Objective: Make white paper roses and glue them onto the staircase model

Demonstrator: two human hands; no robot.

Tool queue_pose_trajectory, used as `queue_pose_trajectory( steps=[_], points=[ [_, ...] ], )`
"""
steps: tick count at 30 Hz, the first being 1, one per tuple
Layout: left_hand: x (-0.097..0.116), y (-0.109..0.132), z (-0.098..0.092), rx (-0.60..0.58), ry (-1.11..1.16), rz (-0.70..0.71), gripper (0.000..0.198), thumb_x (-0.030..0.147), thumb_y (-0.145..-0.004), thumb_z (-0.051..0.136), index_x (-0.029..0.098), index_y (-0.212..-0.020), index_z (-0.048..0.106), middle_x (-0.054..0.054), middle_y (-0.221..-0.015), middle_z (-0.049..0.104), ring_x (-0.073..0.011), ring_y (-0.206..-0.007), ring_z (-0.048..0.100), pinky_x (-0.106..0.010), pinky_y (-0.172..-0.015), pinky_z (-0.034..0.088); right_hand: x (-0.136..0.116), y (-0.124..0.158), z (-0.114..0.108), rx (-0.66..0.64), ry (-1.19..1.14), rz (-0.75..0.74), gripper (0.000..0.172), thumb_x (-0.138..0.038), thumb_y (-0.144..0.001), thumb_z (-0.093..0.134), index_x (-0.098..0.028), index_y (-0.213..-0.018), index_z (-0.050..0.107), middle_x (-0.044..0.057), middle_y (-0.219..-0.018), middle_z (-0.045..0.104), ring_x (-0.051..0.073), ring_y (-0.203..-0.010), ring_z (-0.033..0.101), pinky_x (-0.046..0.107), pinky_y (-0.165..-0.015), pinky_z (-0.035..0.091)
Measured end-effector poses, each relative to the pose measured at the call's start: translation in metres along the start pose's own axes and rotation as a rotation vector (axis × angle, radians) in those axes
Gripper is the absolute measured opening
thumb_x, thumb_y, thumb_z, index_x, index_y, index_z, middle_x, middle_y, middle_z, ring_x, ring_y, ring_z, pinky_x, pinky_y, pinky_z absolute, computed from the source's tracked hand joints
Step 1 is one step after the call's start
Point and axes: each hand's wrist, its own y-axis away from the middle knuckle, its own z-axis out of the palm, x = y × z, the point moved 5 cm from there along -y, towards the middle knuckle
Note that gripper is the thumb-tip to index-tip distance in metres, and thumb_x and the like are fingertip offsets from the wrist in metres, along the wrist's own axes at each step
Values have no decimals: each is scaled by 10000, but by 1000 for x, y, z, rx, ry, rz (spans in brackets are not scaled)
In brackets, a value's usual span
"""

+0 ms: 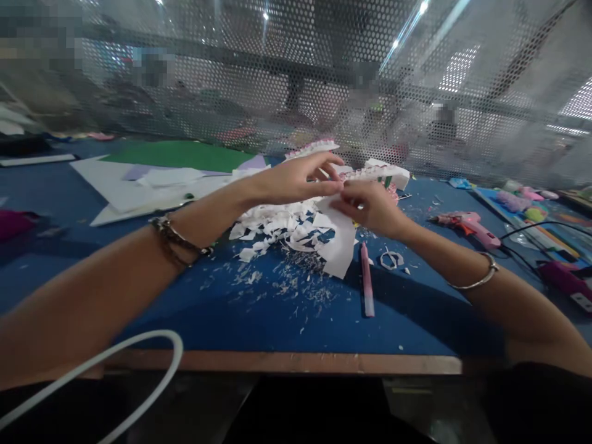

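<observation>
Left hand (305, 176) half-curled, right hand (374, 206) bunched, can't tell what either grips; white paper (342, 246) shows just below them by the scrap pile (277, 225), so a low sweep could crease it.

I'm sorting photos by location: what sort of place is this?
Probably a craft workspace, judging by the pink glue gun, the white paper scraps and the green sheet.
</observation>
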Motion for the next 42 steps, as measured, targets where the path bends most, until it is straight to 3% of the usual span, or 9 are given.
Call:
queue_pose_trajectory(
  steps=[3,6,11,15,22,28,33,39,42],
  points=[
    [-4,8,24,39,263,-17,706,527,-760,556,175,-1348,384,-148,-1201,588,-240,-1006,597,-306,-778,486,-4,-4,-22,186,-148,71,217,-244,-835,563,-158,-643,507,-28,-609,469,68,-581,427,226,-561,361],
    [2,17,46,86,446,-85,498,422,-765,571,131,-1168,546,-117,-1076,656,-211,-963,618,-293,-778,498,-6,-7,-33,284,-273,113,153,-266,-823,577,-171,-717,522,-28,-638,490,76,-601,474,216,-537,387],
    [14,36,62,164,531,-180,345,404,-818,537,135,-1018,618,-76,-964,691,-133,-776,633,-219,-636,494,2,4,-53,407,-288,213,125,-278,-804,623,-214,-826,517,-38,-643,522,74,-566,505,201,-498,408],
    [17,45,69,101,545,-190,333,394,-831,532,133,-1018,619,-62,-936,688,-112,-722,619,-198,-600,480,13,28,-66,431,-273,306,169,-231,-794,637,-243,-877,491,-54,-590,536,88,-498,504,220,-449,407],
    [61,54,114,-335,-39,374,331,351,-850,561,239,-1153,631,-99,-1246,539,-196,-1078,556,-281,-924,429,29,55,-87,524,-285,378,210,-10,-832,461,-216,-871,484,-121,-433,424,56,-329,382,202,-352,256],
    [62,56,130,-413,-330,453,273,328,-889,515,194,-1099,626,-99,-1126,596,-191,-1021,575,-250,-870,432,-17,56,-105,399,-358,164,242,-44,-842,467,-225,-1002,489,-102,-540,476,57,-376,428,199,-353,264],
    [42,56,116,-357,-388,403,234,308,-898,493,186,-1054,618,-92,-1103,615,-169,-978,589,-242,-862,431,-30,64,-88,302,-616,209,209,-61,-869,449,-206,-959,570,-57,-671,561,32,-481,514,154,-429,398],
    [22,65,104,-274,-573,377,324,369,-921,408,176,-1057,630,-118,-1094,639,-194,-907,606,-272,-742,423,25,93,-29,60,-661,611,214,-42,-828,465,-145,-806,652,-31,-551,555,40,-486,530,144,-473,456],
    [21,67,98,-227,-645,333,402,441,-921,367,173,-952,665,-112,-958,672,-194,-811,604,-289,-710,398,47,105,-23,12,-565,698,168,-62,-789,529,-144,-777,675,-19,-553,572,47,-473,529,157,-467,472]
  ],
)
